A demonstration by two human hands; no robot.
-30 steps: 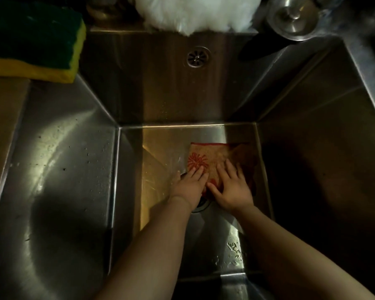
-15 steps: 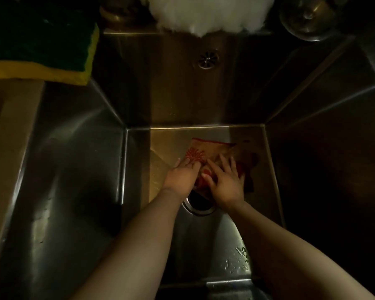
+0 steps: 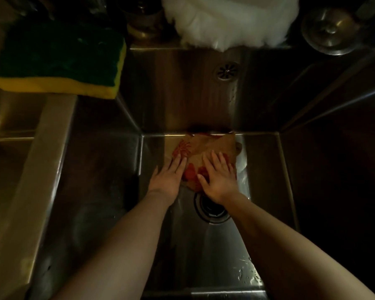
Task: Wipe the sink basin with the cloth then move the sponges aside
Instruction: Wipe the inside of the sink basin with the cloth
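A tan cloth with red flower prints lies on the floor of the steel sink basin, pushed up against the back wall. My left hand rests flat on the cloth's left edge, fingers stretched out. My right hand presses flat on the cloth's near right part, fingers spread. Neither hand grips it. The drain shows just below my right wrist. A green and yellow sponge sits on the sink's back left ledge.
A fluffy white thing hangs over the back rim. A round metal strainer plug lies at the back right. The overflow hole is in the back wall. A second basin's edge runs along the left.
Both hands have slid the cloth away from the drain toward the back wall, leaving the drain uncovered. The view has shifted so the sponge appears nearer.
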